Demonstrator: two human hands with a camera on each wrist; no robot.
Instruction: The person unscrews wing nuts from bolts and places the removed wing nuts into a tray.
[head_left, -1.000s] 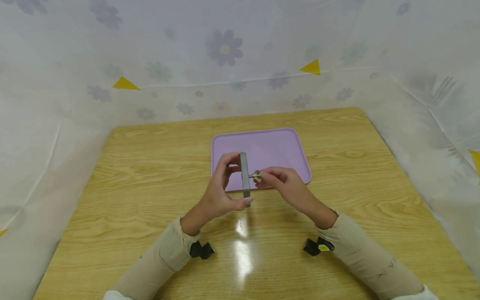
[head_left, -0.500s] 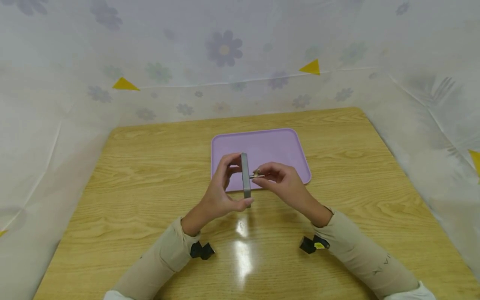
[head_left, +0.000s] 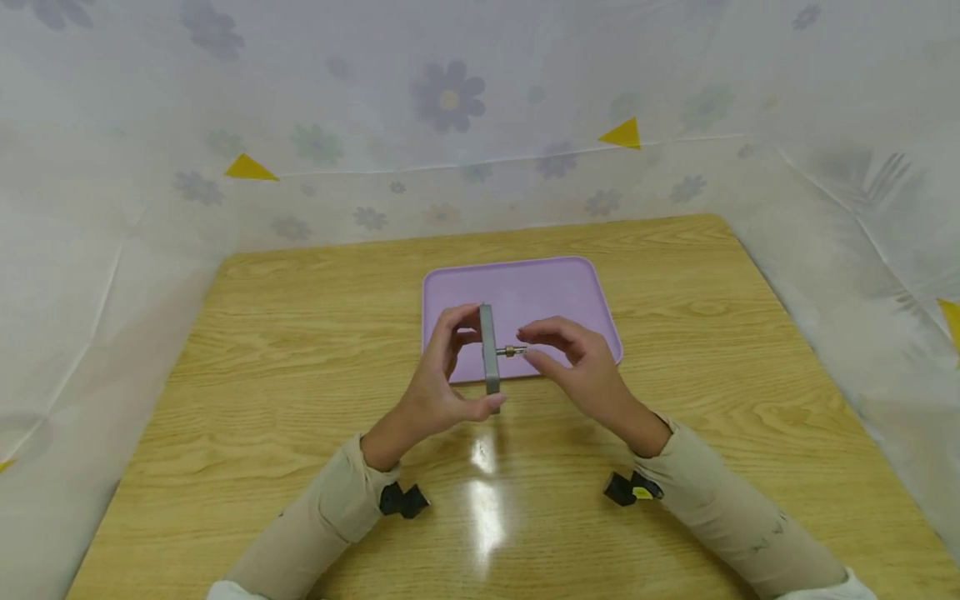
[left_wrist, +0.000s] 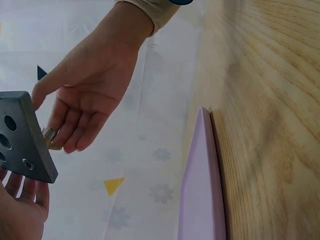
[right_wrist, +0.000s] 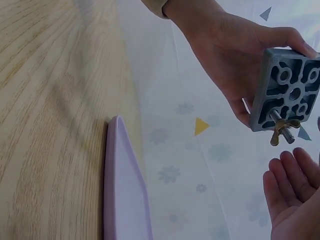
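My left hand (head_left: 438, 379) grips a grey metal plate (head_left: 490, 350) by its edges, thumb below and fingers above, holding it upright over the table. Ribs and several round holes show on the plate's right-facing side in the right wrist view. From one corner hole juts a threaded bolt (right_wrist: 288, 136) carrying a brass wing nut (right_wrist: 275, 137) partway along it. On the left-facing side the bolt head (left_wrist: 28, 164) sits in its hole. Beside the bolt's free end is my right hand (head_left: 585, 367), thumb and forefinger parted around it, with the wing nut uncovered between hand and plate.
A shallow lilac tray (head_left: 540, 292) lies on the wood-grain table (head_left: 300, 350) behind the hands. Pale flowered sheeting (head_left: 450, 192) with yellow triangles (head_left: 622, 134) walls in the back and sides.
My right hand's fingers have turned the wing nut, its wings changing angle, and have now parted and drawn slightly right off it. The left hand and plate stay almost still.
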